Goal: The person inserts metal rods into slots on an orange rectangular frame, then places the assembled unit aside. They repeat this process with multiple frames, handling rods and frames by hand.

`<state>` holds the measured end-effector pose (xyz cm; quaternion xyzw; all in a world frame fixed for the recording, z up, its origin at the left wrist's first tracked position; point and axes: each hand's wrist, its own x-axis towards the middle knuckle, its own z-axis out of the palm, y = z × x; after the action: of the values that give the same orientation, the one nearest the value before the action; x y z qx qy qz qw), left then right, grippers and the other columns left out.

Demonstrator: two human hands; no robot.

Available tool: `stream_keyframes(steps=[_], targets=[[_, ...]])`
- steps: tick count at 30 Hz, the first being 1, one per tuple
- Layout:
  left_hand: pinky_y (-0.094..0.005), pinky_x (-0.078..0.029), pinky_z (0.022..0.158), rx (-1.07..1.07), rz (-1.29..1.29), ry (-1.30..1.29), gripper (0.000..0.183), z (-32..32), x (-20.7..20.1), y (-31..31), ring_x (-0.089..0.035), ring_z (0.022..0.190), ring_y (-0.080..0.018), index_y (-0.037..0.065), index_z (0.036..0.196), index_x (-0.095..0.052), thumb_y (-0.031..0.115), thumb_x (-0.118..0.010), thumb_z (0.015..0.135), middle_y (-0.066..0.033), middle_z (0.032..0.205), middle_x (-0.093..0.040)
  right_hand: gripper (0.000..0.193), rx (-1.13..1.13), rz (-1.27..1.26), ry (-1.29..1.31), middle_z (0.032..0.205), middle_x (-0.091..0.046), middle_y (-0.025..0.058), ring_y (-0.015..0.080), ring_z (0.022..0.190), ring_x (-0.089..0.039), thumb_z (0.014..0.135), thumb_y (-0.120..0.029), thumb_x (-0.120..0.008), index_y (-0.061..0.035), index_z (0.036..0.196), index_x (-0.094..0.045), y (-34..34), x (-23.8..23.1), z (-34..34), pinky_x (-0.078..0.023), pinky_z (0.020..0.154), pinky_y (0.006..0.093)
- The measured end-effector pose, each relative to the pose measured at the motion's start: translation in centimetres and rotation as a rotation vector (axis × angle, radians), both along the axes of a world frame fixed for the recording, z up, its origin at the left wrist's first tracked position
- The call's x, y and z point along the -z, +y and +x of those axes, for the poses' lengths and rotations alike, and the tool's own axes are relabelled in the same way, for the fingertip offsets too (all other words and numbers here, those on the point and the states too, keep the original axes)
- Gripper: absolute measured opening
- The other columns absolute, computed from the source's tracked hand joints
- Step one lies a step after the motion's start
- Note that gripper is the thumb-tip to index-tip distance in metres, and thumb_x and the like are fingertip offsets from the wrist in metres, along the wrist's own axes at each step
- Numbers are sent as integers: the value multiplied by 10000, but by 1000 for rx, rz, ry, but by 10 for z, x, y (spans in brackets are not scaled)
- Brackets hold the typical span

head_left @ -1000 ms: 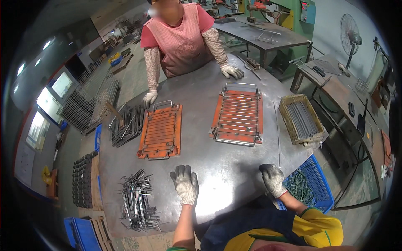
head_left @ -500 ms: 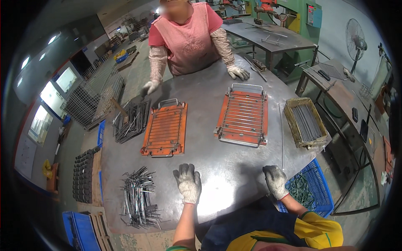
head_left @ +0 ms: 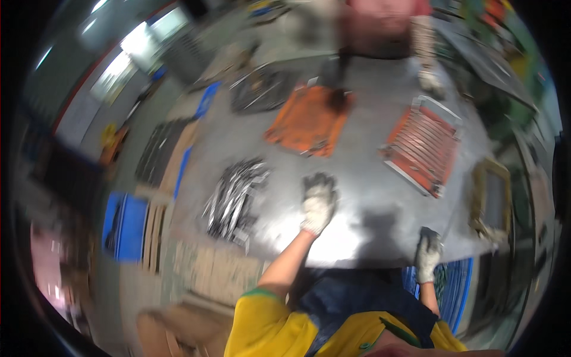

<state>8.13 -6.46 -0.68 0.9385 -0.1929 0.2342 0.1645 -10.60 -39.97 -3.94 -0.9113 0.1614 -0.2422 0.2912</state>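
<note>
My left hand (head_left: pixel 319 199), in a white glove with dark fingers, lies flat on the metal table (head_left: pixel 363 172), its fingers stretched out and holding nothing. My right hand (head_left: pixel 429 254), gloved alike, rests at the table's near right edge, fingers extended. Left of my left hand is a pile of bent metal rods (head_left: pixel 236 199). Beyond it sits an orange fixture board (head_left: pixel 306 122); blur hides whether rods lie on it, and a dark smeared shape covers its far right corner. Farther right, a wire rack (head_left: pixel 423 143) lies on a second orange board (head_left: pixel 437 178).
Across the table stands a person in pink (head_left: pixel 380 27), one gloved hand (head_left: pixel 431 83) on the tabletop. A tray of rods (head_left: pixel 505 208) sits at the right edge, dark wire parts (head_left: pixel 262 92) at the far left. A blue basket (head_left: pixel 464 291) stands below my right hand.
My view has swung left and blurred, so the table's things appear farther right and turned. The wire rack seen earlier on the left board can't be made out now. Both my hands stay on the table.
</note>
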Motion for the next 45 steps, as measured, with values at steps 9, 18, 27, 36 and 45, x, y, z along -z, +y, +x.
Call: stream_keyframes(steps=[9,18,27,36,45], targets=[[-561,-188,1219,-23,-18,188,466,-8,-5,4,-400,1397,-342,49,1308,-585,333,-575,938,-183,1364,-529,297,-115,247,88,1100,-695,140,243,929,-661,1029,-166,-500,-10,1179,-704,8,6,3,-531,812,361],[-528,-350,1098,-72,-8,40,349,3,15,0,-498,1214,-326,77,1139,-643,276,-637,852,-126,1198,-572,272,-568,344,175,1040,-657,109,176,793,-594,1011,-137,-505,-5,1149,-698,119,-20,39,-496,660,299],[-413,-462,953,-1,-28,143,231,-116,-9,62,-537,1074,-282,85,1004,-653,220,-647,817,-84,1063,-588,334,-542,275,245,1132,-673,113,215,915,-663,1039,-216,-478,-15,1209,-684,134,-18,54,-521,699,321],[-582,-301,1142,60,-68,-170,379,-165,29,104,-489,1275,-347,80,1106,-638,306,-675,804,-149,1208,-560,327,-959,120,144,1127,-675,140,301,1003,-651,1046,-227,-484,-10,1186,-685,210,4,67,-520,833,377],[-615,-289,1141,102,-46,-102,410,-165,23,110,-485,1286,-372,85,1097,-644,323,-699,767,-163,1223,-570,308,-971,132,148,1123,-667,129,265,1001,-660,1039,-215,-514,-22,1201,-692,227,-7,54,-544,798,361]])
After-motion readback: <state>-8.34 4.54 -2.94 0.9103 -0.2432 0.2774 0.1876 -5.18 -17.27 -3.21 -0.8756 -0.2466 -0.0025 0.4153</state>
